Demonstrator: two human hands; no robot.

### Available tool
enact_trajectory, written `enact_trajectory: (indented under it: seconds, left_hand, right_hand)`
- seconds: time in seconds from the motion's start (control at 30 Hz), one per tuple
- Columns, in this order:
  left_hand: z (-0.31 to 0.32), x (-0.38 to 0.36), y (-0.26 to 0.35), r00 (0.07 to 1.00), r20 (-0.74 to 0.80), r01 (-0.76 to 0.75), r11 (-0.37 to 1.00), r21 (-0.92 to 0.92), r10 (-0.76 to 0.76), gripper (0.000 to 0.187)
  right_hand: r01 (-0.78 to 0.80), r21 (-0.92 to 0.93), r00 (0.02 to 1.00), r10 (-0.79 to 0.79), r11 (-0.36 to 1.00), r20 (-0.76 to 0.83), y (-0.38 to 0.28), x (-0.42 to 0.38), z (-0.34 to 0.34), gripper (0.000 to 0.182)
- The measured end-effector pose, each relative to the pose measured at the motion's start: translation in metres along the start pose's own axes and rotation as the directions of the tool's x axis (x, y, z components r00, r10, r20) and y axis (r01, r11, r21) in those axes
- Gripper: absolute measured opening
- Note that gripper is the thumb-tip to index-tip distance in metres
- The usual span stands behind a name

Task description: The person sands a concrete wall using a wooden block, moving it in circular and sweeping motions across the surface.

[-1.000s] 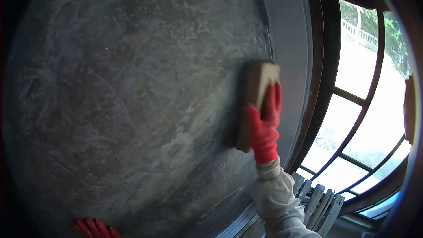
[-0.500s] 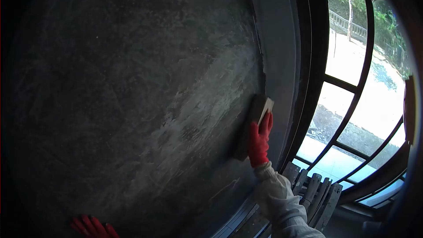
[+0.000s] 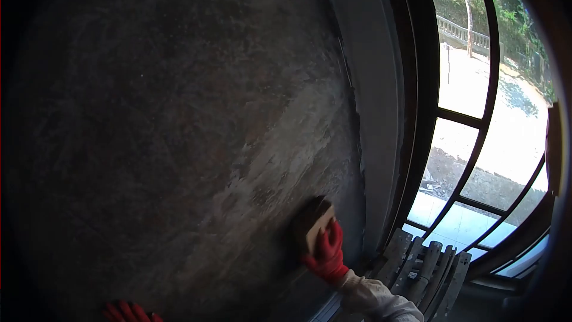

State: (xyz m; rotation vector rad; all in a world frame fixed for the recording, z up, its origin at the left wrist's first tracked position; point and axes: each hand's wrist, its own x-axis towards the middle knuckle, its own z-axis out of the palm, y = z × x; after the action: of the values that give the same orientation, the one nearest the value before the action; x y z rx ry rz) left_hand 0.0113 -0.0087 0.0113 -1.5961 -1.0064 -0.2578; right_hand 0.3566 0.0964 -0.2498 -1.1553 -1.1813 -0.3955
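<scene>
My right hand [image 3: 327, 254], in a red glove, is closed around a tan, block-like hand float [image 3: 319, 228]. The float lies tilted against the dark, mottled wall [image 3: 179, 143], below a paler smeared patch of plaster [image 3: 295, 140]. At the bottom left edge shows my left hand [image 3: 132, 312], also red-gloved, its fingers apart and close to the wall; the rest of it is out of view. Nothing shows in those fingers.
A grey upright strip [image 3: 372, 101] borders the wall on the right. Beyond it stands a dark-framed window [image 3: 459, 118], with bright ground and trees outside. Worn wooden slats [image 3: 426, 271] stick out below, close to my right forearm.
My right hand has moved down and to the left along the wall with the float, which has turned. My left hand sits slightly lower in view.
</scene>
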Motion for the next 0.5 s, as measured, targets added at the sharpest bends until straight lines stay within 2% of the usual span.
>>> enact_trajectory:
  seconds: [0.07, 0.13, 0.2, 0.27, 0.33, 0.4, 0.43, 0.5]
  left_hand:
    - [0.001, -0.003, -0.002, 1.000, 0.004, -0.015, 1.000, -0.003, 0.015, 0.038]
    - [-0.001, -0.002, -0.002, 1.000, 0.023, -0.007, 1.000, -0.010, 0.007, 0.038]
    - [-0.003, -0.001, -0.001, 0.999, 0.042, -0.009, 1.000, -0.015, 0.009, 0.039]
    - [-0.006, 0.002, -0.001, 0.997, 0.079, -0.005, 1.000, 0.002, 0.005, 0.040]
    - [-0.005, 0.002, -0.002, 0.997, 0.076, -0.005, 1.000, -0.001, 0.005, 0.040]
    - [-0.003, -0.001, -0.001, 0.997, 0.073, 0.008, 1.000, -0.013, -0.007, 0.041]
    - [-0.001, -0.003, -0.001, 0.997, 0.071, 0.005, 1.000, 0.008, -0.006, 0.041]
    - [-0.001, -0.004, -0.001, 0.997, 0.077, -0.005, 0.999, 0.036, 0.002, 0.042]
  right_hand:
    - [-0.224, -0.001, 0.970, 0.223, 0.975, -0.095, 0.035, 0.035, -0.001, 0.080]
    - [-0.326, -0.016, 0.929, 0.317, 0.945, -0.189, 0.057, 0.098, 0.000, 0.077]
    - [-0.417, 0.138, 0.878, 0.437, 0.898, -0.196, 0.046, 0.177, -0.013, 0.073]
    - [-0.391, 0.244, 0.870, 0.443, 0.887, -0.218, 0.016, 0.232, -0.018, 0.071]
    - [-0.196, 0.029, 0.950, 0.197, 0.980, -0.243, -0.032, 0.243, -0.018, 0.076]
    - [0.031, -0.024, 0.996, -0.033, 0.999, -0.079, -0.086, 0.208, -0.025, 0.083]
    - [0.110, 0.050, 0.993, -0.112, 0.993, 0.024, -0.103, 0.176, -0.021, 0.084]
    - [0.370, 0.154, 0.924, -0.380, 0.916, 0.046, -0.102, 0.092, -0.001, 0.067]
